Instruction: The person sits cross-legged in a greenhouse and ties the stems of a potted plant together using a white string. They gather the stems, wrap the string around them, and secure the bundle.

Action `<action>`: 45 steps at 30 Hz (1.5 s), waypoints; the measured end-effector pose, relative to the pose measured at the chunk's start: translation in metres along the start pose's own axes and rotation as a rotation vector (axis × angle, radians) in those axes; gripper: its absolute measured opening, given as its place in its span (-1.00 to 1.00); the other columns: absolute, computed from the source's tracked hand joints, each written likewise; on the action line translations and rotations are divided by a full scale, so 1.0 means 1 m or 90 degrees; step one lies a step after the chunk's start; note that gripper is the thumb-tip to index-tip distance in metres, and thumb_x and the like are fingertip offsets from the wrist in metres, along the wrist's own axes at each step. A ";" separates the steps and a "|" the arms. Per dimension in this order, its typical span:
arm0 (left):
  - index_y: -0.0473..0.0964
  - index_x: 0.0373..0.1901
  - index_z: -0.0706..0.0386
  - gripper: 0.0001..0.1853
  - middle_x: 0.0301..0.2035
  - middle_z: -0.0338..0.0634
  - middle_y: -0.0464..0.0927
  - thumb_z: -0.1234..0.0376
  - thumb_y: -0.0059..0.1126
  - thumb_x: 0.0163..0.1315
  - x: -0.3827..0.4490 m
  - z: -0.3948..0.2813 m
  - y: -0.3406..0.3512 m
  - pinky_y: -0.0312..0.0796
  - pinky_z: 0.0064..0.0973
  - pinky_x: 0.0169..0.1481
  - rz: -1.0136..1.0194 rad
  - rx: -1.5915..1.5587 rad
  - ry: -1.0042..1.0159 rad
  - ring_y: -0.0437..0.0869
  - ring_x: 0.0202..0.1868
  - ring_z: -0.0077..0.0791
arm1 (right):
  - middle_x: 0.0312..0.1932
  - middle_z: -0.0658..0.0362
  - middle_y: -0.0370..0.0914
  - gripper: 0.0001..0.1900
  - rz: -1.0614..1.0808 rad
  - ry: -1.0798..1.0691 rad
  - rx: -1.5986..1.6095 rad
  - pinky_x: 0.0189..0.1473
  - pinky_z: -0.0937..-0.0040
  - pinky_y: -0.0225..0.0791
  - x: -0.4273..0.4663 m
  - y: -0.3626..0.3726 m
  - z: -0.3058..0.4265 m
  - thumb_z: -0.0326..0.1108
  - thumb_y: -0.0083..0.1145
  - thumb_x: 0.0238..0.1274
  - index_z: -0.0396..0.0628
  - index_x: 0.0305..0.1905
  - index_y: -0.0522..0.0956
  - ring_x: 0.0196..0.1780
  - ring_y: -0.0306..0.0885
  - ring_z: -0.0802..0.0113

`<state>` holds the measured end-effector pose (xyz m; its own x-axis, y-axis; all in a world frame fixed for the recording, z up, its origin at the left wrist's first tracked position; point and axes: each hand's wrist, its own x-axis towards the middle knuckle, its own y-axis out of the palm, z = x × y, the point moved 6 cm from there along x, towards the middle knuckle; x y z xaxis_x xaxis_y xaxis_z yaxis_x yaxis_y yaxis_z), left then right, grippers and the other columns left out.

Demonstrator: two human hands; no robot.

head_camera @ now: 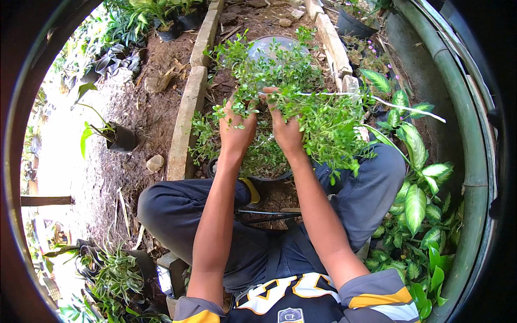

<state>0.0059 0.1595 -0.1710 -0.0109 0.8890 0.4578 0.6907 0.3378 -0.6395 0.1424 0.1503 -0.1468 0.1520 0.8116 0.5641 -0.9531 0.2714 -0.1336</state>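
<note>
A bushy small-leaved plant (pixel 331 121) spreads before me in a dark round pot, whose rim (pixel 270 177) shows between my shins. Among its branches, my left hand (pixel 238 131) and my right hand (pixel 286 131) are raised close together, their fingertips nearly meeting. A white cord or wire (pixel 408 108) runs from the fingertips out to the right, over the foliage. The fingers are pinched around its near end, partly behind leaves; which hand bears it most cannot be told. Behind the plant lies a round translucent disc or lid (pixel 278 44).
Concrete block edging (pixel 188 121) runs along the left of the bed, and more edging (pixel 333 44) along the right. A black-bagged seedling (pixel 121 137) and a stone (pixel 155 163) are at left. Variegated plants (pixel 415 206) and a bamboo pole (pixel 472 161) line the right. A phone (pixel 164 280) lies lower left.
</note>
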 end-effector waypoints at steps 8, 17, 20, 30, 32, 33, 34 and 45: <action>0.48 0.23 0.08 -0.51 -0.13 -0.05 0.67 0.51 0.02 0.24 0.001 -0.017 -0.005 0.40 -0.15 -0.03 -0.019 0.115 0.152 0.68 -0.18 -0.06 | -0.02 0.24 0.63 -0.74 -0.060 0.084 0.130 -0.15 0.54 0.34 0.002 -0.001 0.005 -0.37 -0.09 0.51 -0.13 0.17 0.48 -0.09 0.49 0.61; 0.56 0.15 0.05 -0.65 -0.12 0.01 0.67 0.43 -0.04 0.39 -0.003 -0.011 -0.005 0.39 -0.15 0.01 -0.041 0.052 0.038 0.67 -0.18 -0.07 | -0.13 0.27 0.58 -0.79 -0.050 0.081 0.087 0.01 0.50 0.30 0.006 -0.006 0.000 -0.34 -0.09 0.49 -0.13 -0.10 0.58 -0.04 0.50 0.49; 0.61 0.07 0.06 -0.71 -0.10 0.05 0.66 0.38 -0.03 0.42 0.002 -0.007 -0.004 0.38 -0.13 0.04 0.032 -0.032 -0.039 0.67 -0.15 -0.08 | -0.17 0.28 0.55 -0.85 -0.022 0.130 0.219 0.10 0.50 0.30 0.008 -0.003 -0.001 -0.38 -0.02 0.45 -0.15 -0.12 0.56 -0.05 0.50 0.51; 0.62 0.01 0.11 -0.75 -0.05 0.06 0.64 0.29 0.10 0.37 0.000 -0.017 -0.006 0.39 -0.04 0.03 -0.046 0.042 0.003 0.66 -0.15 0.00 | -0.22 0.27 0.57 -0.84 0.017 0.103 0.113 -0.02 0.47 0.36 0.014 -0.010 0.014 -0.34 0.26 0.32 -0.13 -0.11 0.57 -0.16 0.51 0.53; 0.62 0.00 0.13 -0.75 -0.06 0.12 0.63 0.30 0.10 0.37 -0.001 -0.023 -0.006 0.40 0.01 0.00 -0.075 0.139 0.076 0.66 -0.17 0.03 | -0.25 0.27 0.56 -0.85 0.010 0.083 0.105 -0.04 0.47 0.37 0.012 -0.012 0.016 -0.36 0.27 0.30 -0.13 -0.12 0.56 -0.17 0.50 0.53; 0.62 -0.02 0.15 -0.76 -0.08 0.15 0.63 0.30 0.11 0.36 -0.002 -0.026 -0.005 0.41 0.01 -0.02 -0.083 0.169 0.100 0.66 -0.17 0.05 | -0.27 0.27 0.55 -0.85 0.008 0.060 0.102 -0.05 0.48 0.37 0.010 -0.013 0.018 -0.37 0.28 0.30 -0.13 -0.13 0.55 -0.18 0.50 0.53; 0.62 -0.03 0.17 -0.76 -0.09 0.17 0.63 0.31 0.11 0.36 -0.002 -0.029 -0.005 0.41 0.01 -0.03 -0.092 0.199 0.123 0.66 -0.18 0.07 | -0.29 0.26 0.53 -0.83 -0.008 0.036 0.066 -0.08 0.48 0.37 0.010 -0.014 0.019 -0.38 0.31 0.27 -0.13 -0.14 0.53 -0.19 0.50 0.52; 0.57 -0.25 0.34 -0.79 -0.32 0.20 0.59 0.34 0.11 0.35 0.000 -0.021 -0.001 0.44 -0.06 -0.15 -0.174 0.172 0.081 0.62 -0.26 0.14 | -0.31 0.12 0.57 -0.86 -0.017 -0.066 -0.111 -0.24 0.32 0.37 0.004 -0.012 0.025 -0.37 0.33 0.26 -0.11 -0.21 0.55 -0.25 0.57 0.30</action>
<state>0.0207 0.1522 -0.1572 -0.0667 0.7158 0.6952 0.4597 0.6404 -0.6153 0.1479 0.1372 -0.1224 0.1408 0.7476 0.6491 -0.8883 0.3849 -0.2506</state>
